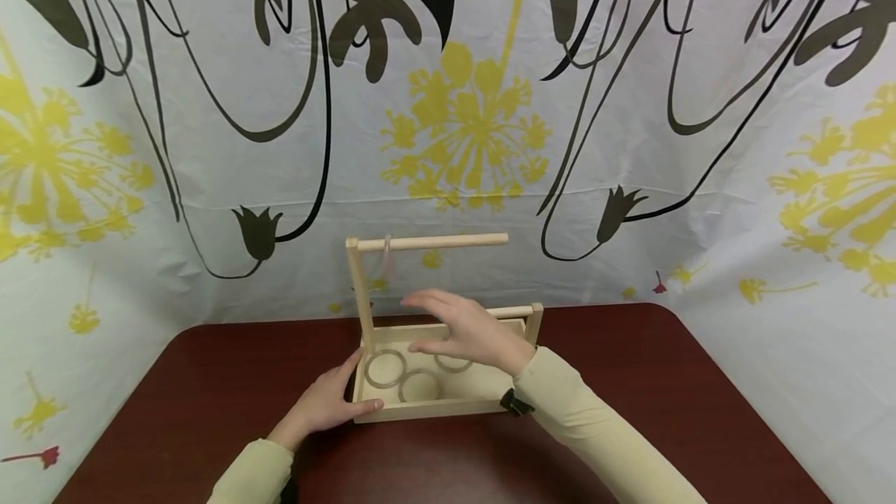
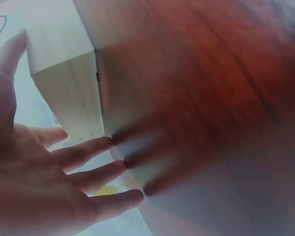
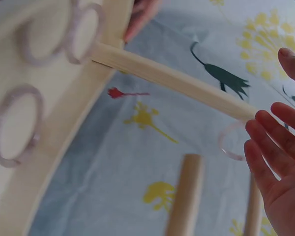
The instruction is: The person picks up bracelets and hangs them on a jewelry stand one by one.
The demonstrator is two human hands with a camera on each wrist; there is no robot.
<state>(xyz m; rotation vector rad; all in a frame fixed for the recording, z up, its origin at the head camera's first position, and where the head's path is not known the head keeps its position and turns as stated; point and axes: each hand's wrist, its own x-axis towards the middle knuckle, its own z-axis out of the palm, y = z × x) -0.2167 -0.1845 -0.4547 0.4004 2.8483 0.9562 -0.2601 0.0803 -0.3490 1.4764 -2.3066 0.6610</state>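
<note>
A pale wooden tray [image 1: 448,411] stands on the table, with a tall post [image 1: 360,294] at its left carrying a long horizontal bar [image 1: 448,241]. One thin translucent ring [image 1: 387,259] hangs on that bar near the post. Three similar rings lie inside the tray, among them a left ring [image 1: 368,380] and a front ring [image 1: 401,391]; the third is partly covered by my right hand. My left hand [image 1: 325,403] rests against the tray's left front corner, fingers extended. Above the tray my right hand [image 1: 465,329] hovers, fingers spread and holding nothing.
A shorter post [image 1: 534,323] at the tray's right bears a lower bar [image 1: 509,312]. The dark red table [image 1: 602,379] extends around the tray. Behind it hangs a white patterned cloth [image 1: 448,169] with yellow and dark flowers. A black band [image 1: 516,403] shows at my right wrist.
</note>
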